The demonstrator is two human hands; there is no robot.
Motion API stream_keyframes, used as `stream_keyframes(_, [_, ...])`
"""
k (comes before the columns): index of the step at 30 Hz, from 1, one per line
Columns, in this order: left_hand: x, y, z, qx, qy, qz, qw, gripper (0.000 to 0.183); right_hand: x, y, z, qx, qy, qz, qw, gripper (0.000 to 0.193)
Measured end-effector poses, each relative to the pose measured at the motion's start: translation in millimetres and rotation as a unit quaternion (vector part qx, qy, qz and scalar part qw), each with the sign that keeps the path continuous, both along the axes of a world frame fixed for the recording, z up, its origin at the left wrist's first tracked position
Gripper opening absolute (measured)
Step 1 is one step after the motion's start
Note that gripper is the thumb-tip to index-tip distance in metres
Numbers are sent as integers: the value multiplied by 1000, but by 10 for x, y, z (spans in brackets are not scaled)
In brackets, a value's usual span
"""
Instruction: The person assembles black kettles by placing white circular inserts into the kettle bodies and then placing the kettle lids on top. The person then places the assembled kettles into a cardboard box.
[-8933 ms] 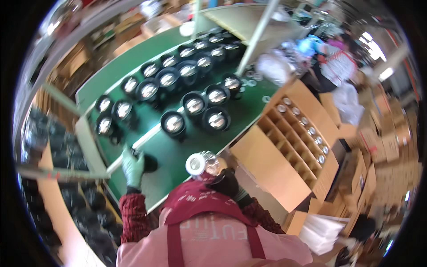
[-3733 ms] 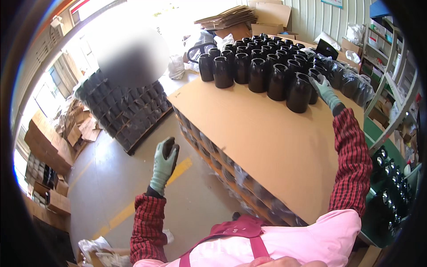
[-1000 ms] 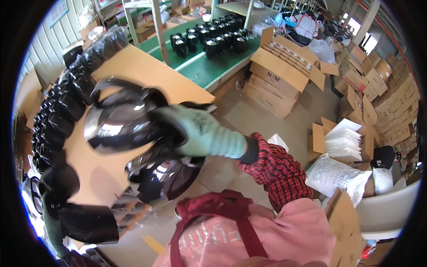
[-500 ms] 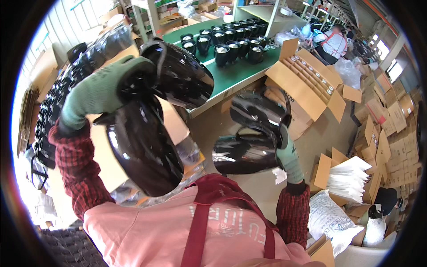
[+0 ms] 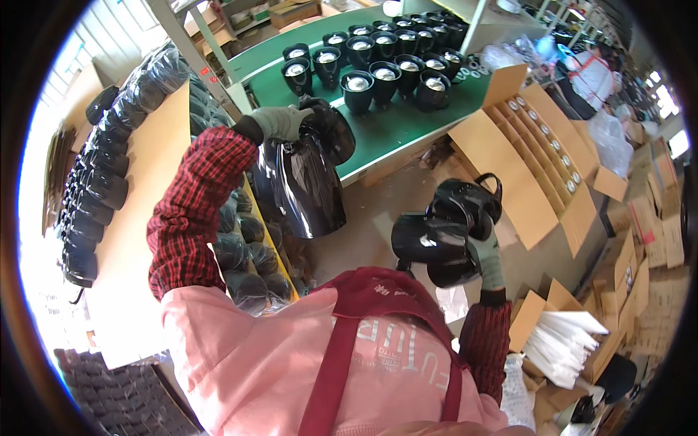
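My left hand point(image 5: 280, 121), in a grey-green glove, grips glossy black lamp housings point(image 5: 309, 178) that hang below it at the near edge of the green workbench point(image 5: 407, 120). My right hand point(image 5: 486, 256), gloved too, holds a bunch of black lamp housings point(image 5: 443, 236) over the floor in front of my chest. Several black lamps with shiny reflectors point(image 5: 385, 73) stand upright on the green bench beyond my left hand.
A brown table point(image 5: 145, 189) at left carries rows of black housings point(image 5: 94, 196) along its far side. An open cardboard box with dividers point(image 5: 542, 138) stands at right, with more cartons and a stack of white sheets point(image 5: 567, 349). Another person point(image 5: 592, 73) works at the upper right.
I have turned from the brown table toward the green bench. Both hands, carrying black housings, have moved apart and farther from my face; the left bunch now hangs near the bench edge.
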State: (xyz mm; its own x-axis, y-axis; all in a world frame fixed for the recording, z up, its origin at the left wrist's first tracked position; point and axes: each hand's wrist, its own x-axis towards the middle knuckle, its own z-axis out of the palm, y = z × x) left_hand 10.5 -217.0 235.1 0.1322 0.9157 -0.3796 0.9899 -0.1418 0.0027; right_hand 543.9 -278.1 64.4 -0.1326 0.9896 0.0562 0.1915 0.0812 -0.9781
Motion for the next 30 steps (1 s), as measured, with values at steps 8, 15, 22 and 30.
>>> stream_keyframes(8, [-527, 267, -998, 41, -86, 192, 977, 82, -1089, 2511, -886, -139, 33, 107, 984, 82])
stream_keyframes(15, [-723, 845, -1560, 78, -82, 263, 958, 84, -2088, 3448, -1026, -161, -52, 81, 982, 102])
stream_keyframes(22, [-755, 1046, -2144, 118, 6, 295, 948, 98, -1953, 3622, -873, -139, -64, 213, 965, 93])
stream_keyframes(30, [476, 1622, -1775, 179, -170, 261, 933, 80, -1105, 4094, 404, -41, -211, 341, 915, 61])
